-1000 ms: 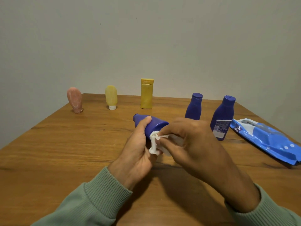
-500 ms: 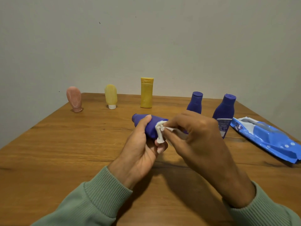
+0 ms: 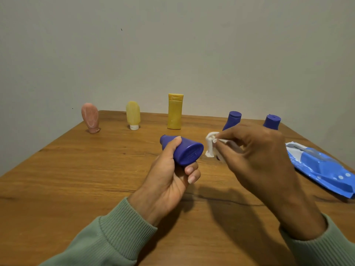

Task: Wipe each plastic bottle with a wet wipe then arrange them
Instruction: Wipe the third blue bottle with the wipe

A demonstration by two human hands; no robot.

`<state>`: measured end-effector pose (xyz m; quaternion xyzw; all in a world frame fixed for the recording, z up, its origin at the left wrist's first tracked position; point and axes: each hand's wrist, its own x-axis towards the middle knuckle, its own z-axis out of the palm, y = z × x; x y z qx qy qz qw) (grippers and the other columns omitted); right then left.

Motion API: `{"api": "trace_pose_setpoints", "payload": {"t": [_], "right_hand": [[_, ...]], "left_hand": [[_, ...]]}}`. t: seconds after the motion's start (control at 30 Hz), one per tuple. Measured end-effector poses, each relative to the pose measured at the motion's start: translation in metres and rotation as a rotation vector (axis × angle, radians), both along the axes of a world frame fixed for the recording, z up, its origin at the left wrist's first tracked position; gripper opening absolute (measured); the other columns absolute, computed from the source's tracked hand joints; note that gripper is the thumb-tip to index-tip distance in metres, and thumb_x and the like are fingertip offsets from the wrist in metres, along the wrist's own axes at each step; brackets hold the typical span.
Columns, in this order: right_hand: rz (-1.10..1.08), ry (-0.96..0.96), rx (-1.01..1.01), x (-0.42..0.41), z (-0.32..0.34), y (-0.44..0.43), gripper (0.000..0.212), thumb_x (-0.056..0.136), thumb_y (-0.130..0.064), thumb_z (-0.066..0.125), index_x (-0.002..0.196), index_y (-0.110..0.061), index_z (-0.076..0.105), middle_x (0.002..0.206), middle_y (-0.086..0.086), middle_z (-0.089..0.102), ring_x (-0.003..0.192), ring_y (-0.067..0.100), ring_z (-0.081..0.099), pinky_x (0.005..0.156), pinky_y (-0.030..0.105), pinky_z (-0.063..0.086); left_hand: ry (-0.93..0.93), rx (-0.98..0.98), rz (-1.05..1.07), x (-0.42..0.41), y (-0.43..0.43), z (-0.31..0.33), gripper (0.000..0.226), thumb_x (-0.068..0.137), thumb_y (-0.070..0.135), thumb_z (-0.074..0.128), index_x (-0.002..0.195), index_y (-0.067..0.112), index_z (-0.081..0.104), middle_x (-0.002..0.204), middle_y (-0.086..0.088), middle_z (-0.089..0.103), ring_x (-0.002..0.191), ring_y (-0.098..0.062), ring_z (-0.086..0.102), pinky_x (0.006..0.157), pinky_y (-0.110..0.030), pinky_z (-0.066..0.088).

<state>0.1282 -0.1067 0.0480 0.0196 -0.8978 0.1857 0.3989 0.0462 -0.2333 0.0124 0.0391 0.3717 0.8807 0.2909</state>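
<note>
My left hand (image 3: 169, 181) grips a blue plastic bottle (image 3: 187, 152) held on its side above the table, its base turned toward me and its cap pointing away to the left. My right hand (image 3: 255, 162) pinches a crumpled white wet wipe (image 3: 210, 144) just to the right of the bottle, a small gap apart from it. Along the back of the table stand a pink bottle (image 3: 90, 118), a pale yellow bottle (image 3: 133, 115), a tall yellow bottle (image 3: 175, 111) and two more blue bottles (image 3: 233, 120) (image 3: 271, 121), both partly hidden behind my right hand.
A blue pack of wet wipes (image 3: 322, 167) lies at the right edge of the wooden table (image 3: 76, 169). A plain wall rises close behind the table's far edge. Green sleeves cover both my forearms.
The wipe has come off the bottle: my right hand drew it away to the right. My left hand turned the bottle so its base faces me.
</note>
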Motion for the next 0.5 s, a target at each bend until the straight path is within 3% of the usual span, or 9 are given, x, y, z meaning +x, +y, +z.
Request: {"api": "trace_pose_setpoints", "payload": {"t": [0.1, 0.23, 0.3, 0.5], "right_hand": [[0.019, 0.031, -0.006, 0.005, 0.006, 0.001, 0.020, 0.076, -0.024, 0.064, 0.092, -0.015, 0.071, 0.080, -0.016, 0.055, 0.072, -0.009, 0.052, 0.079, 0.001, 0.040], [0.065, -0.035, 0.026, 0.004, 0.003, -0.008, 0.014, 0.078, -0.019, 0.070, 0.092, -0.017, 0.072, 0.082, -0.014, 0.060, 0.073, -0.005, 0.055, 0.076, 0.003, 0.043], [0.080, -0.071, 0.029, 0.002, -0.002, -0.014, 0.015, 0.078, -0.021, 0.068, 0.092, -0.016, 0.071, 0.084, -0.009, 0.065, 0.073, -0.001, 0.057, 0.064, 0.008, 0.047], [0.189, -0.077, 0.074, 0.001, -0.013, -0.032, 0.027, 0.081, -0.037, 0.049, 0.092, -0.020, 0.068, 0.087, -0.006, 0.064, 0.076, 0.012, 0.060, 0.064, 0.031, 0.054]], "left_hand": [[-0.014, -0.005, -0.003, 0.001, 0.000, 0.000, 0.030, 0.097, 0.029, 0.052, 0.117, 0.009, 0.042, 0.065, -0.008, 0.042, 0.038, -0.013, 0.038, 0.033, -0.020, 0.034], [-0.002, -0.011, -0.021, 0.002, -0.001, -0.001, 0.030, 0.098, 0.030, 0.050, 0.116, 0.006, 0.045, 0.058, -0.008, 0.047, 0.040, -0.012, 0.040, 0.033, -0.020, 0.035], [0.006, -0.015, -0.030, 0.002, -0.002, -0.001, 0.028, 0.098, 0.030, 0.049, 0.110, 0.004, 0.048, 0.061, -0.009, 0.050, 0.041, -0.012, 0.041, 0.034, -0.021, 0.035], [-0.149, 0.069, -0.155, -0.002, -0.005, -0.003, 0.039, 0.089, 0.032, 0.064, 0.111, 0.001, 0.054, 0.069, -0.013, 0.064, 0.055, -0.020, 0.064, 0.043, -0.029, 0.054]]}}
